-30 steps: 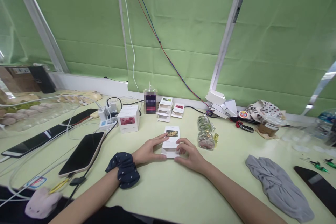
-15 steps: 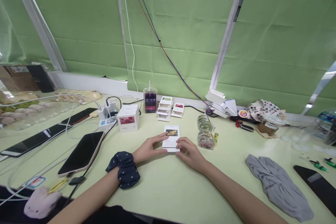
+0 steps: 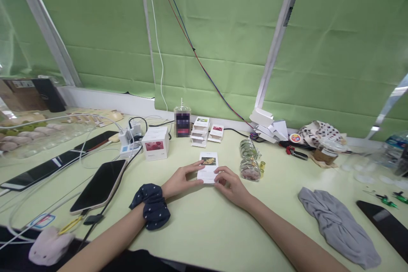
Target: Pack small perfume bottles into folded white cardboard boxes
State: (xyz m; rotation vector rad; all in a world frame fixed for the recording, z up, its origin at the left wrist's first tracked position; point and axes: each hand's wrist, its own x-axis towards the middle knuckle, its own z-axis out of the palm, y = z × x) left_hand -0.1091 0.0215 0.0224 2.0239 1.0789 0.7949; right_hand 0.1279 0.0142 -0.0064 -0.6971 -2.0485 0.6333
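A flat white carton [image 3: 208,166] with a small yellow picture near its far end lies on the pale green table [image 3: 204,229]. My left hand [image 3: 181,181], with a dark dotted scrunchie on the wrist, presses its fingers on the carton's left near edge. My right hand [image 3: 230,186] pinches the carton's near right corner. Both hands hold the carton down flat; its near end is partly hidden under my fingers.
Two glass jars [image 3: 249,159] lie just right of the carton. Behind stand a white box [image 3: 156,143] with a red picture, small white cartons [image 3: 200,129] and a cup [image 3: 182,122]. Phones [image 3: 100,185] and cables fill the left; a grey cloth [image 3: 338,225] lies right.
The carton's near flap, sticking out a second ago, is now folded in under my fingers. Both hands have shifted slightly toward the carton's near edge.
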